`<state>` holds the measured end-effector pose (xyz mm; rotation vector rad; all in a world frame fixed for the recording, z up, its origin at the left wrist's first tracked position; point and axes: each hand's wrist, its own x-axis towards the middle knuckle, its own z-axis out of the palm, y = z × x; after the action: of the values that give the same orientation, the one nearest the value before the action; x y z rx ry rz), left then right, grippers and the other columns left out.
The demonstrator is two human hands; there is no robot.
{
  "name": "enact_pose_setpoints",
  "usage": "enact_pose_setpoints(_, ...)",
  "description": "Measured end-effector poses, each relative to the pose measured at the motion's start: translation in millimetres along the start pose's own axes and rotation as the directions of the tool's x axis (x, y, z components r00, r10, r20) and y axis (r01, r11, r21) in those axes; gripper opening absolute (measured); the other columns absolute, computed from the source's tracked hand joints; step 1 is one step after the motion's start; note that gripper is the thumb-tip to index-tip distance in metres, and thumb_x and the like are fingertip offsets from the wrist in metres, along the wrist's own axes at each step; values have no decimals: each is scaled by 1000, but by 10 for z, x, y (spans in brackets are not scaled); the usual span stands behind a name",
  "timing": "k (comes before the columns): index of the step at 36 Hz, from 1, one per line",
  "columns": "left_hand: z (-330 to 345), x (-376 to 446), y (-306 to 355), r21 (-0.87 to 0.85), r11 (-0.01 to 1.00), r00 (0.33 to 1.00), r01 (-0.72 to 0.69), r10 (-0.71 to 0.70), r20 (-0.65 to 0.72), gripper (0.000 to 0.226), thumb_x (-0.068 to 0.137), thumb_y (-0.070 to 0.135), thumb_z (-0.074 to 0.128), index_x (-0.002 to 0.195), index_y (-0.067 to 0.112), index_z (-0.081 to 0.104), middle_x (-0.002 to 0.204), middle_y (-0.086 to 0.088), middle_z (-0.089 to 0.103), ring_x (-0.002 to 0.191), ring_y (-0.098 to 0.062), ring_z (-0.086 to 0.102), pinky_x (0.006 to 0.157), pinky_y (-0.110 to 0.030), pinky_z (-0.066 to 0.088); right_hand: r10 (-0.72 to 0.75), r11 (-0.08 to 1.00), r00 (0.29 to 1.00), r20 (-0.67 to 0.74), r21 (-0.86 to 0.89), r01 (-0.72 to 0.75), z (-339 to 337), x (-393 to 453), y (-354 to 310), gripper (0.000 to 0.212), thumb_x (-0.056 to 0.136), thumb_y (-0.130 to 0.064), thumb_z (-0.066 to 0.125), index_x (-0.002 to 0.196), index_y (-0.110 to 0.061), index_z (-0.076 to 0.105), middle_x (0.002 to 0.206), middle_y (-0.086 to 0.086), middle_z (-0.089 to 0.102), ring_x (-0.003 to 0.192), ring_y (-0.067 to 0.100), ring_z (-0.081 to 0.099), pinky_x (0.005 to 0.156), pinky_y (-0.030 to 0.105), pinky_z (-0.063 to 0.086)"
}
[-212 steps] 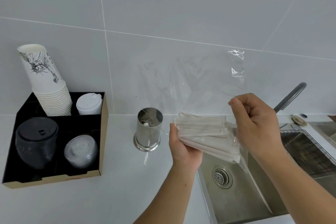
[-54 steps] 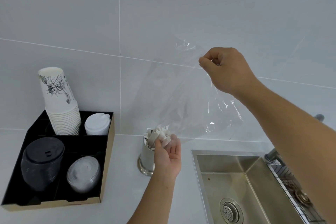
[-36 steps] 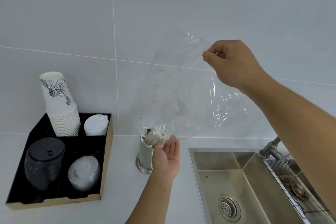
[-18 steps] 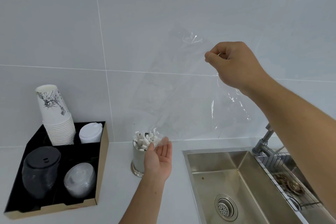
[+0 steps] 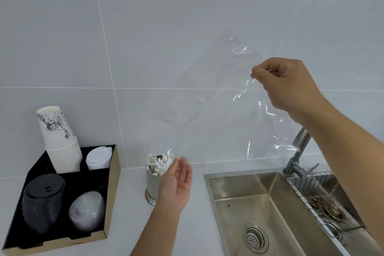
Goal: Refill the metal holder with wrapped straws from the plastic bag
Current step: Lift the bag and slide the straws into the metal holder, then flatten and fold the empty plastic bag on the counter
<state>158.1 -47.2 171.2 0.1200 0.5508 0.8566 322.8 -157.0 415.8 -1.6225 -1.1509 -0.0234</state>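
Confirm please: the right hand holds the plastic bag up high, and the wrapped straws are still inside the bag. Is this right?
Not quite. The head view shows the plastic bag empty; the wrapped straws stand in the metal holder. The right hand does hold the bag up high.

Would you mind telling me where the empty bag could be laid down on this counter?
Bare counter lies between the tray and the holder, and in front of it. The holder-to-sink gap is narrow, with the left hand there.
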Motion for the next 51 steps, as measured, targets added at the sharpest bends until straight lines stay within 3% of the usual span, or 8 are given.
enact_pose_setpoints(4,-26,-97,-6,85,996,1000,-10,10,8,2,92,9,63,93,9,64,75,-2,74,66,-8,71,65,-24,60,53,995,997,-48,83,-49,-175,-180,209,19,92,-26,60,77,-19,69,41,-12,36,35,12,25,36,14,22)
enact_pose_setpoints(13,-235,-396,228,217,964,987,-156,142,79,7,94,10,57,93,12,63,72,-2,73,65,-9,72,65,-26,61,160,968,979,-123,214,-131,-261,-551,612,26,99,-29,51,82,-19,69,55,7,40,38,18,27,38,20,23)
enact_pose_setpoints(19,-389,-622,509,279,928,968,-247,226,106,13,94,9,54,84,13,60,75,-1,72,65,-9,72,61,-25,60,284,930,952,-113,276,-244,-85,-728,831,26,99,-24,51,83,-15,70,43,-4,43,32,15,31,38,22,28)
enact_pose_setpoints(27,-702,-911,920,388,873,954,-295,294,64,4,90,19,58,91,18,62,78,3,73,65,-8,71,57,-25,59,399,852,916,-37,384,-355,389,-973,1020,13,94,-15,59,83,-10,64,54,7,28,40,15,22,38,20,21)
enact_pose_setpoints(36,-1152,-1219,1376,610,739,935,-287,355,10,8,92,10,59,89,12,65,75,2,66,65,-9,63,60,-23,58,476,817,879,35,354,-456,916,-1285,1094,15,93,-19,56,87,-10,66,54,6,28,41,15,19,38,16,19)
enact_pose_setpoints(46,-1804,-1710,1757,599,764,918,-238,379,-118,22,84,4,59,72,15,73,72,-3,71,63,-11,70,61,-26,60,508,796,847,158,289,-531,1454,-1810,984,20,96,-18,54,80,-12,65,56,8,33,42,17,26,38,22,25)
enact_pose_setpoints(48,-1937,-1808,1817,582,781,921,-227,366,-132,9,72,7,65,78,13,68,76,-7,72,63,-14,71,58,-28,61,511,792,839,186,277,-544,1562,-1926,966,24,96,-17,53,73,-15,60,58,11,33,46,19,26,39,22,25)
enact_pose_setpoints(51,-2123,-1916,1903,612,774,940,-163,311,-142,24,71,12,64,94,11,66,79,-8,73,67,-17,72,59,-32,62,529,764,819,221,298,-573,1716,-2069,985,18,97,-15,53,84,-9,65,59,11,31,45,18,23,40,22,22)
